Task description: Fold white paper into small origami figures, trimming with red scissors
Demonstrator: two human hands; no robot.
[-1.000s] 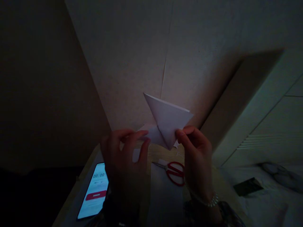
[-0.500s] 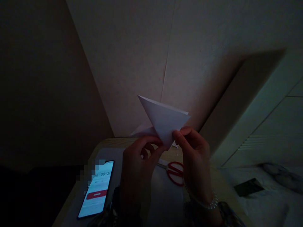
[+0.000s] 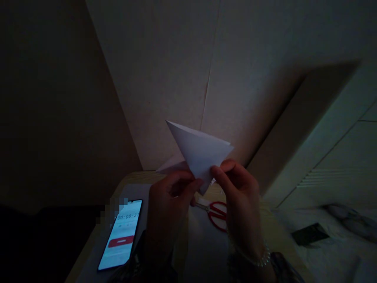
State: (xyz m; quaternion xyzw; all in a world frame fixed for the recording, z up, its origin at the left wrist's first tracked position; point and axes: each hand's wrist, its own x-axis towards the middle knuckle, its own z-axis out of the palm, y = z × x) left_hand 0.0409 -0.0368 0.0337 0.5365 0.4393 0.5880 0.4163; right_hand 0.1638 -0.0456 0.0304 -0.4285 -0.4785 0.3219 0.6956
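A white sheet of paper (image 3: 202, 151), folded into a triangle with layered edges along its top, is held up above the table. My left hand (image 3: 169, 200) pinches it near its lower corner, thumb in front. On the right edge, my right hand (image 3: 240, 192) grips the paper between thumb and fingers. Below and between the hands lie scissors (image 3: 217, 215) with red handles, their blades partly hidden behind my left hand. Another pale paper piece (image 3: 172, 164) shows behind the folded one, partly covered by it.
A lit phone (image 3: 122, 236) showing a running timer lies at the table's left side. White paper (image 3: 207, 251) lies under the scissors on the wooden table (image 3: 134, 179). The wall (image 3: 165, 78) stands close behind. At the lower right is a dark flat item (image 3: 310, 234).
The folded paper has shifted slightly left and down with both hands. My left thumb now lies across its front, and its lower tip shows below. The phone's timer has advanced a second.
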